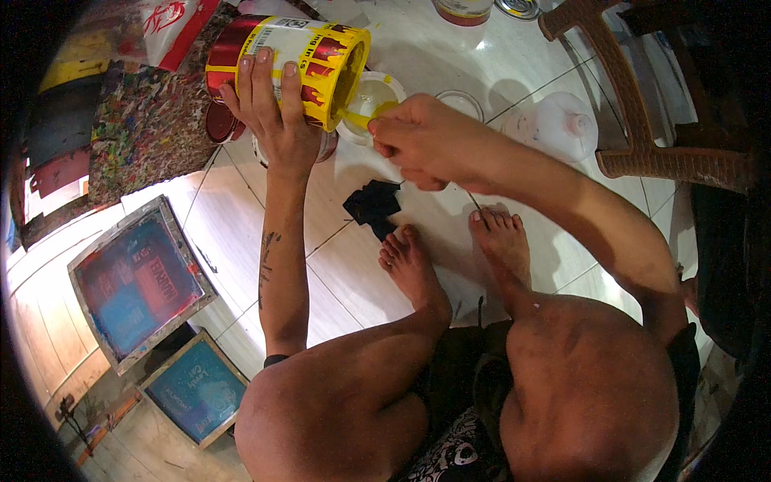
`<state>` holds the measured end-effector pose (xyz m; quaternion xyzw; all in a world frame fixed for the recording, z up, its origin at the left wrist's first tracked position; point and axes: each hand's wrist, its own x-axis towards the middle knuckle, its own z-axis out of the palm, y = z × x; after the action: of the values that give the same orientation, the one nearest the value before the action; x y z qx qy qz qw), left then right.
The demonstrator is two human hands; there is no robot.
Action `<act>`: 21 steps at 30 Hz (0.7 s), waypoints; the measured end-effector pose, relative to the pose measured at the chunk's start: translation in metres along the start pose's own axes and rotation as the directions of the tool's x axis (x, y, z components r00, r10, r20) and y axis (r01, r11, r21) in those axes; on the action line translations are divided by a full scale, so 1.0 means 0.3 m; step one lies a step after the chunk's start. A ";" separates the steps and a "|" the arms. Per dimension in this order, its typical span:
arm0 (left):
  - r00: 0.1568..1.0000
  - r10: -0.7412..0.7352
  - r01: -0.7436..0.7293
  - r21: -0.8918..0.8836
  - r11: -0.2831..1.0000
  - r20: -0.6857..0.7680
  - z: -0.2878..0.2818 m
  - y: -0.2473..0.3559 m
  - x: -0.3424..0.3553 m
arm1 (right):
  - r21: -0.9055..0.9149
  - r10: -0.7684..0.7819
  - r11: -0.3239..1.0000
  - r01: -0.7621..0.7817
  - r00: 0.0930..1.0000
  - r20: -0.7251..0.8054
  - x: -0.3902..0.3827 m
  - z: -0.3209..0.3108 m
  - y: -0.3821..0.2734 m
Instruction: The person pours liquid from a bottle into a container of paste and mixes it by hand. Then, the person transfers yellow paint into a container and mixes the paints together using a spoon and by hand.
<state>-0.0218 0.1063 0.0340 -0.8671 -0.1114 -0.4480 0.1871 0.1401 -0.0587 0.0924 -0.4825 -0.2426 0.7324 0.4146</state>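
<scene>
My left hand (277,116) grips a red and white paint can (277,40) and holds it tipped on its side, mouth to the right. Yellow paint coats the can's rim and runs in drips down its outside. Closed around a yellow, paint-covered stirrer (357,119), my right hand (430,140) holds it at the can's lower lip. Whether it is a stick or a spatula I cannot tell. Below the mouth stands an open white tub (371,90) with yellow on its rim. Part of it is hidden by the can and my right hand.
Two framed printing screens (140,281) (198,390) lie at left. A crumpled black cloth (373,205) is on the tiles before my feet. A translucent jug (562,127) stands at right beside a brown plastic chair (634,104). A paint-speckled board (148,132) is at far left.
</scene>
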 end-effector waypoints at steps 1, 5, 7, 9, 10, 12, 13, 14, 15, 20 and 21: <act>1.000 0.000 0.000 -0.005 1.000 0.004 -0.007 -0.006 0.002 | 0.042 0.016 0.999 -0.017 0.999 0.028 0.001 -0.013 -0.010; 1.000 0.003 -0.003 -0.028 1.000 -0.008 -0.009 -0.013 0.009 | 0.065 -0.040 0.997 0.031 0.987 0.155 0.005 -0.083 -0.022; 1.000 -0.001 0.001 -0.036 0.999 -0.010 -0.006 -0.011 0.015 | 0.075 -0.034 0.997 0.023 0.987 0.159 -0.008 -0.109 -0.029; 1.000 -0.004 0.003 -0.030 1.000 -0.010 -0.020 -0.022 0.011 | 0.081 -0.031 0.997 0.017 0.984 0.174 -0.021 -0.124 -0.039; 1.000 -0.005 0.006 -0.038 0.999 0.007 -0.024 -0.034 0.002 | 0.097 -0.049 0.995 0.031 0.981 0.188 -0.028 -0.130 -0.043; 1.000 -0.010 0.011 -0.044 0.999 0.025 -0.031 -0.039 -0.012 | 0.112 -0.065 0.993 0.043 0.977 0.204 -0.033 -0.139 -0.046; 0.999 -0.010 0.011 -0.031 0.999 0.034 -0.038 -0.040 -0.020 | 0.039 -0.080 0.996 0.074 0.983 0.163 -0.032 -0.139 -0.048; 0.999 -0.011 0.012 -0.023 1.000 0.039 -0.038 -0.035 -0.019 | -0.036 -0.097 0.994 0.102 0.989 0.116 -0.036 -0.144 -0.049; 0.999 -0.014 0.015 -0.023 1.000 0.037 -0.035 -0.032 -0.015 | -0.040 -0.095 0.994 0.100 0.989 0.115 -0.040 -0.150 -0.050; 0.998 -0.047 0.049 -0.056 0.997 0.034 -0.044 -0.047 -0.006 | -0.538 -0.250 0.816 0.211 0.968 0.000 -0.055 -0.161 -0.018; 0.998 -0.050 0.051 -0.053 0.997 0.031 -0.041 -0.052 -0.007 | -0.542 -0.249 0.814 0.210 0.968 0.002 -0.054 -0.178 0.006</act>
<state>-0.0376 0.1154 0.0422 -0.8753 -0.1238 -0.4426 0.1506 0.1909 -0.0756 0.0769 -0.5713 -0.4801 0.5625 0.3562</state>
